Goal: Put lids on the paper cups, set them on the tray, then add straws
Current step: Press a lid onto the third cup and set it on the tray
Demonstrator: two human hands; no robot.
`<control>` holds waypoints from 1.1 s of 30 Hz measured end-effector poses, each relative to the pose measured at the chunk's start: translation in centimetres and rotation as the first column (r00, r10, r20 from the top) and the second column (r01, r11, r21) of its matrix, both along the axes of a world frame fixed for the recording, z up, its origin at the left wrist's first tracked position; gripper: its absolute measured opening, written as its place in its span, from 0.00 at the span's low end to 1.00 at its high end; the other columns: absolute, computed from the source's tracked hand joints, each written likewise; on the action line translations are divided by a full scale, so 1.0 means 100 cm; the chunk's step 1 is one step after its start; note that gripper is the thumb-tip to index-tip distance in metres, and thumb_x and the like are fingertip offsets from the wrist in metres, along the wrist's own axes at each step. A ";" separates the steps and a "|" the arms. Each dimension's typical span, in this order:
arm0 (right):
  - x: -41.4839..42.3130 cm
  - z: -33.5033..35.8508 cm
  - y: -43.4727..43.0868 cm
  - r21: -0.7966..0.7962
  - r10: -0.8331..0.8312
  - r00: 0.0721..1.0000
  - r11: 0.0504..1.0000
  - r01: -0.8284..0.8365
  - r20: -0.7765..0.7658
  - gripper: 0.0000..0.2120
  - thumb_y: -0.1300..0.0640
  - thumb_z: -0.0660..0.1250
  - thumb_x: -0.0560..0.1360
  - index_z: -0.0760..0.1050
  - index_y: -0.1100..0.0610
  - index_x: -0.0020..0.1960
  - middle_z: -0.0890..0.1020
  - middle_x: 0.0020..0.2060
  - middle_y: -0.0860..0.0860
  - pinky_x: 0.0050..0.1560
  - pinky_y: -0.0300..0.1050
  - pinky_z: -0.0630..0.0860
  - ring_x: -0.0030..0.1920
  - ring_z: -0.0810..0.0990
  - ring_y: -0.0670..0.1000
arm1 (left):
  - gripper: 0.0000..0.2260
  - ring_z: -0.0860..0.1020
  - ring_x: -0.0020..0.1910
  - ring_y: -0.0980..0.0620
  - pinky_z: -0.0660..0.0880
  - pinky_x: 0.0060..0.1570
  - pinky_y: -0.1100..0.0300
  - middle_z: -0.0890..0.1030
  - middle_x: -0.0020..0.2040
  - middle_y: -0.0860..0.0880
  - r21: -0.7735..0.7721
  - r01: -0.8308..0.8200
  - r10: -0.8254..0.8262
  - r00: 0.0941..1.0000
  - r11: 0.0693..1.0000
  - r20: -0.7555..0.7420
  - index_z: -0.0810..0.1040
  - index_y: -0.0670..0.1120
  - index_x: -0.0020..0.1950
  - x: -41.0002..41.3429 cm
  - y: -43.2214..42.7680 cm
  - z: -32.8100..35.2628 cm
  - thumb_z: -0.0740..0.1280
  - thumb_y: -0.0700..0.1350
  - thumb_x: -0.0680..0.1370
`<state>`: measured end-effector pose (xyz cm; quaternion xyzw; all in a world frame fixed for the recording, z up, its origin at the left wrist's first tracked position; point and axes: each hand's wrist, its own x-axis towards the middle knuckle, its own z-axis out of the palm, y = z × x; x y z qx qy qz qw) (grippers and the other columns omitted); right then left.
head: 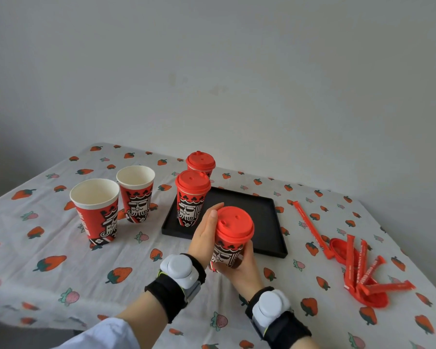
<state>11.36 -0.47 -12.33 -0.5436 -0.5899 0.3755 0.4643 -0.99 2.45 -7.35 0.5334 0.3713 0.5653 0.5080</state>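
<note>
Home-like room: strawberry tablecloth (141,285), plain wall (212,59).

Counted: 3 lidded paper cups (192,197), 2 open paper cups (96,210), 1 black tray (257,205), 2 loose red lids (378,302) under the straw pile. Wrapped red straws (310,227): looks like 5, overlap makes the pile hard to count.
</note>
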 end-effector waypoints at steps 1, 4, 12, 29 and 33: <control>0.000 -0.001 0.000 -0.003 -0.005 1.000 1.000 0.005 -0.001 0.38 0.60 0.79 0.60 0.62 0.44 0.61 0.77 0.58 0.46 0.51 0.34 0.75 0.56 0.78 0.39 | 0.15 0.75 0.59 0.61 0.70 0.60 0.65 0.77 0.60 0.53 -0.029 0.004 -0.003 0.999 1.000 0.036 0.72 0.57 0.61 0.000 -0.001 -0.004 0.50 0.57 0.80; 0.001 0.003 0.000 0.010 -0.036 0.999 0.999 0.036 0.007 0.33 0.59 0.79 0.61 0.65 0.43 0.58 0.79 0.54 0.44 0.48 0.30 0.75 0.53 0.79 0.38 | 0.17 0.77 0.58 0.55 0.72 0.57 0.60 0.79 0.58 0.49 -0.080 -0.063 0.068 0.996 0.995 0.056 0.72 0.51 0.62 -0.005 -0.003 -0.016 0.49 0.52 0.82; 0.016 0.035 0.047 0.066 -0.095 0.994 0.994 0.092 0.053 0.31 0.61 0.77 0.63 0.67 0.53 0.61 0.78 0.52 0.42 0.47 0.25 0.73 0.51 0.78 0.34 | 0.10 0.79 0.44 0.56 0.74 0.41 0.59 0.80 0.41 0.52 -0.123 -0.158 0.137 0.977 0.980 -0.163 0.76 0.57 0.47 -0.027 0.009 -0.035 0.57 0.45 0.80; 0.015 0.021 0.169 -0.025 -0.223 0.968 0.974 0.227 0.115 0.35 0.63 0.77 0.63 0.64 0.62 0.65 0.78 0.59 0.58 0.56 0.44 0.71 0.59 0.77 0.56 | 0.08 0.74 0.32 0.62 0.75 0.40 0.61 0.77 0.33 0.54 -0.094 -0.070 0.034 0.940 0.993 -0.340 0.77 0.54 0.47 -0.030 0.027 -0.054 0.58 0.49 0.80; 0.016 0.021 0.189 -0.031 -0.228 0.967 0.972 0.233 0.114 0.34 0.63 0.76 0.64 0.64 0.63 0.65 0.78 0.60 0.59 0.55 0.42 0.70 0.60 0.77 0.58 | 0.08 0.74 0.32 0.61 0.75 0.40 0.58 0.77 0.31 0.55 -0.097 -0.077 0.043 0.948 0.992 -0.316 0.77 0.55 0.46 -0.030 0.028 -0.058 0.59 0.49 0.79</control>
